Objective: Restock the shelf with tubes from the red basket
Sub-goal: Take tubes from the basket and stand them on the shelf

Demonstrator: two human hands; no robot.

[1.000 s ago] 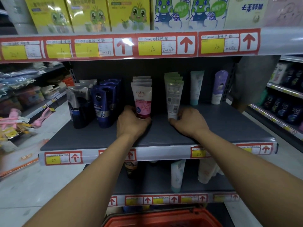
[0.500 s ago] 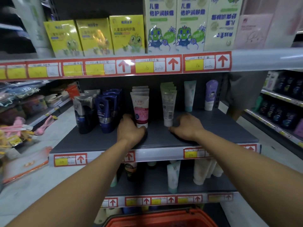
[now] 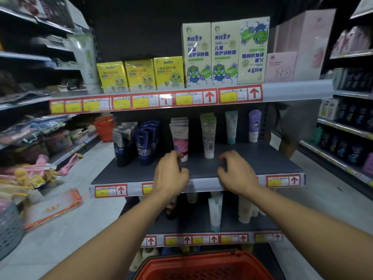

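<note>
Just beyond left-hand fingers [image 3: 175, 156], the pink tube [image 3: 180, 140] stands upright.

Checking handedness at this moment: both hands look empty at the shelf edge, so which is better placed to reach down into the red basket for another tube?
Probably the right hand: the red basket sits low and slightly right of centre, more under that arm. The left hand is equally free, so the edge is small.

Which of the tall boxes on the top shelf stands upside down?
The rightmost tall box, beside the pink boxes: its print and frog are inverted, while the other two tall boxes read upright.
</note>
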